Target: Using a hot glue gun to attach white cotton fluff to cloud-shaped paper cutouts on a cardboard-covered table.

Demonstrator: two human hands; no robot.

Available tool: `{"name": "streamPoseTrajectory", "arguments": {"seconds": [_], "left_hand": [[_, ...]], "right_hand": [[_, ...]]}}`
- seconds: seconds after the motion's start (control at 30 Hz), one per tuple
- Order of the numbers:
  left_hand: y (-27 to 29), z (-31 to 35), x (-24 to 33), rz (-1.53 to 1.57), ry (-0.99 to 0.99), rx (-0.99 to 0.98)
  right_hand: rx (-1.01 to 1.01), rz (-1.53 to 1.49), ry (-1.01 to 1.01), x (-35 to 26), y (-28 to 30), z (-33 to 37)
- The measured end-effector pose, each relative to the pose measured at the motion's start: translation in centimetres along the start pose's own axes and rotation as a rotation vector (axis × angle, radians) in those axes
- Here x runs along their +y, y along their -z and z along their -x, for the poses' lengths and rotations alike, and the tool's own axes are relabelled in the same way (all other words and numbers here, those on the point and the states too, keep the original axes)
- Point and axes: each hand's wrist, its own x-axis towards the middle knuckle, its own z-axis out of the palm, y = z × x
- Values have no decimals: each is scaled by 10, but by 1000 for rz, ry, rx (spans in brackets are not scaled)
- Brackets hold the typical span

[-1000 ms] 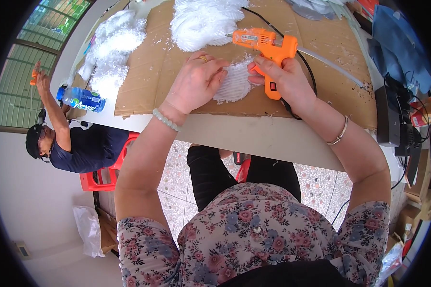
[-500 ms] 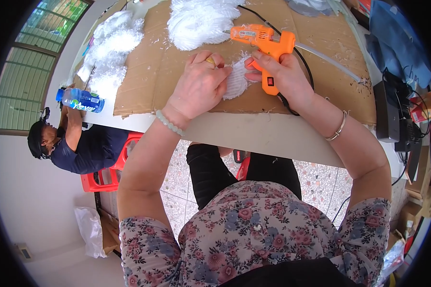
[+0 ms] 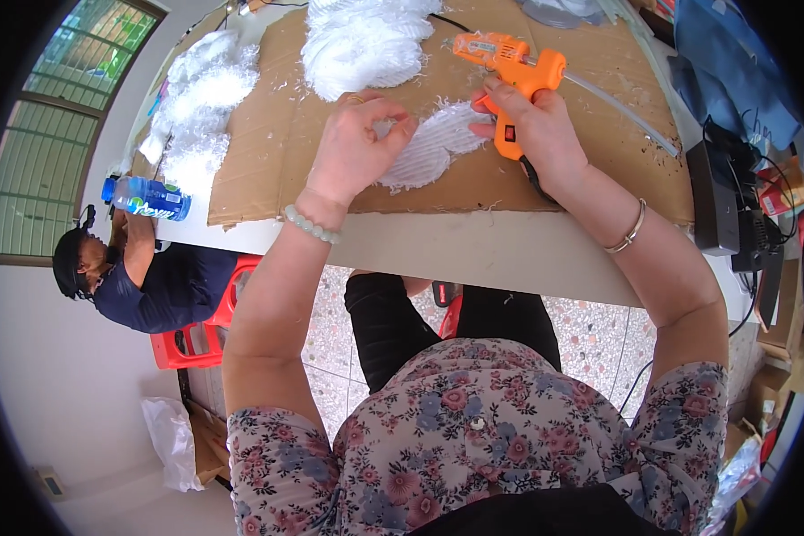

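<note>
My right hand [image 3: 545,134] is wrapped round the handle of an orange hot glue gun [image 3: 512,70]. The nozzle points up and left, and a translucent glue stick [image 3: 612,104] sticks out of its rear. Beneath my hands, on the cardboard, lies a white ribbed, fluffy piece [image 3: 433,147] with frayed edges. My left hand [image 3: 362,143] is over its left end, fingers curled and the thumb against the forefinger in a pinch; whatever is between them is too small to make out.
A cardboard sheet [image 3: 272,152] covers much of the white table [image 3: 473,237]. Beyond my left hand lies a pile of white fringed pieces [image 3: 362,45]; more white fluff [image 3: 205,89] is at left by a blue-labelled bottle [image 3: 147,196]. Another person [image 3: 161,272] sits at left. Black power boxes [image 3: 719,201] and cables stand right.
My hands have moved apart, uncovering more of the white ribbed piece. The glue gun has shifted slightly right and its nozzle is farther from the white pile.
</note>
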Motion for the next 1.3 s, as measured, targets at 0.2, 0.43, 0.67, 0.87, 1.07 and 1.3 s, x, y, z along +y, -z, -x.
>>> {"name": "streamPoseTrajectory", "arguments": {"seconds": [0.2,0.43,0.67,0.87,1.07,1.3], "left_hand": [[-15,-11,-6,30,101,109],[-24,-17,7,-108,-89,-23],[-20,-6,21,-286,-312,-13],[-21,-4,27,-217,-279,16],[-31,-20,23,-36,127,-81],[-33,-14,31,-306,-162,-123]], "right_hand": [[-3,26,5,0,-1,0],[-14,9,3,-3,-2,3],[-20,16,-16,-5,-1,2],[-15,-48,-17,0,3,-4],[-14,-61,-40,-1,4,-4],[-3,-10,-117,-10,2,2]]}}
